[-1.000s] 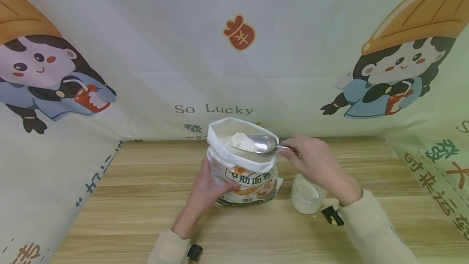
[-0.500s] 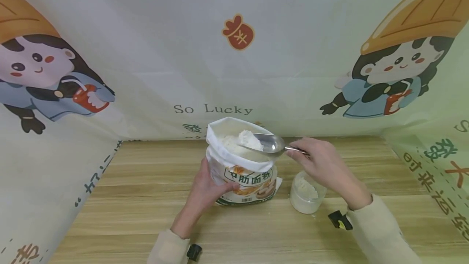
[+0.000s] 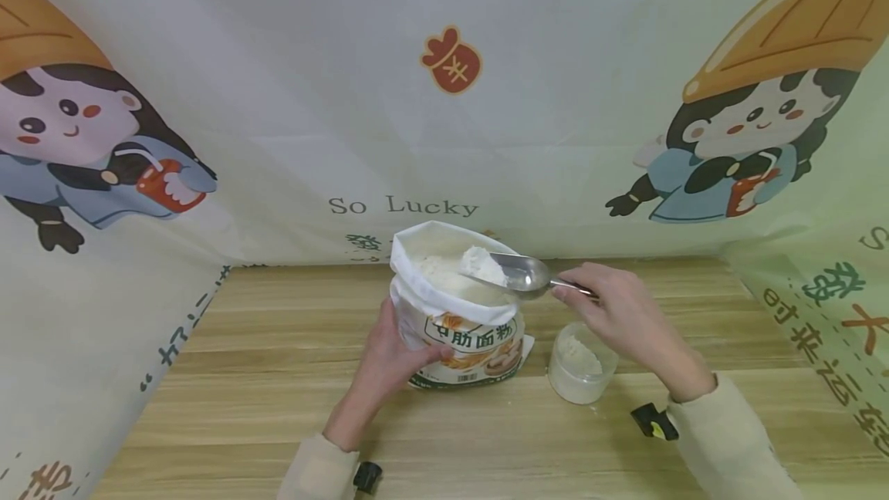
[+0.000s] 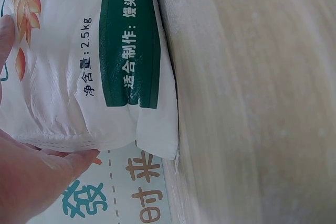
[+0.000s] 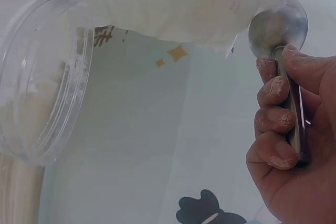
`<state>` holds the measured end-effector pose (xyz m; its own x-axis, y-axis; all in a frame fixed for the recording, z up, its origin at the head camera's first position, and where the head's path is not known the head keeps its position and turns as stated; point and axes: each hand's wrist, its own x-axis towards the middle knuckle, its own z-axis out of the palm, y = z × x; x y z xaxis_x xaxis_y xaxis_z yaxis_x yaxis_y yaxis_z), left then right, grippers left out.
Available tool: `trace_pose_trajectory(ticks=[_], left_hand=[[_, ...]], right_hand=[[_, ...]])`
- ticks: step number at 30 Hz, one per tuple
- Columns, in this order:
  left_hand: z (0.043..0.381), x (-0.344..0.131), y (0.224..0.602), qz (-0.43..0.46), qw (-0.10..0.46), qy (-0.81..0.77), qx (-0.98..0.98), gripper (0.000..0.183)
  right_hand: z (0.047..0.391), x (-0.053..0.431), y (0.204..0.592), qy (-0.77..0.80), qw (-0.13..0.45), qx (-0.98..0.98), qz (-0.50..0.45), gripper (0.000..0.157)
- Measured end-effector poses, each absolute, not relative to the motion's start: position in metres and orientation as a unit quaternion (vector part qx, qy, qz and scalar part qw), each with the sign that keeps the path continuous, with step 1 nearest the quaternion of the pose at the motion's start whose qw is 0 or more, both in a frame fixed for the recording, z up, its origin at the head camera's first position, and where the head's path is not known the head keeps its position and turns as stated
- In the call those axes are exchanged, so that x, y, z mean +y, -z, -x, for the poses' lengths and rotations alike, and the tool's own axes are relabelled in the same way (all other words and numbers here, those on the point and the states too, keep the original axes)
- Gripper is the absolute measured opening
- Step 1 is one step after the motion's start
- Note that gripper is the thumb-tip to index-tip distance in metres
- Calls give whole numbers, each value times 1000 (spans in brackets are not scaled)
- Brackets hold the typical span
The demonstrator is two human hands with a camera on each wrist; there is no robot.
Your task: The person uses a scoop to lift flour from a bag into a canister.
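A white flour bag [image 3: 479, 346] stands upright on the table with its top rolled open and flour [image 3: 444, 272] inside. My left hand [image 3: 390, 353] grips its left side, thumb across the printed front and fingers around the edge; the left wrist view shows fingertips at the bag's side seam [image 4: 68, 142]. In my right hand [image 3: 618, 311] is a metal scoop [image 3: 529, 276], held by its handle. A mound of white flour [image 3: 482, 265] fills the scoop's front, which overlaps the bag's mouth at the right. Flour dusts my right fingertips [image 5: 275, 119] in the right wrist view.
A clear round jar [image 3: 582, 365], partly filled with flour, stands without a lid on the wooden table [image 3: 278, 376] just right of the bag, below my right forearm. A printed cloth [image 3: 312, 99] hangs behind and along both sides.
My right hand has drawn the loaded scoop to the right, toward the bag's rim. The left hand and the bag have stayed in place.
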<state>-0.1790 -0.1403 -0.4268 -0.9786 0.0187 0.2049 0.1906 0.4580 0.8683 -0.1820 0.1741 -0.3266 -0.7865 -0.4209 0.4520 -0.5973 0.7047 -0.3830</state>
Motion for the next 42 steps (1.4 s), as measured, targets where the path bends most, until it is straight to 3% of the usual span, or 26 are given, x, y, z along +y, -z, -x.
trace_pose_trajectory(ticks=[15,42], left_hand=[[180,-138,427,62,82,518,-849,112],[180,-140,428,65,87,524,-845,108]], right_hand=[[176,185,324,-266,161,-913,-264,19],[155,233,333,-250,209,-917,-231,19]])
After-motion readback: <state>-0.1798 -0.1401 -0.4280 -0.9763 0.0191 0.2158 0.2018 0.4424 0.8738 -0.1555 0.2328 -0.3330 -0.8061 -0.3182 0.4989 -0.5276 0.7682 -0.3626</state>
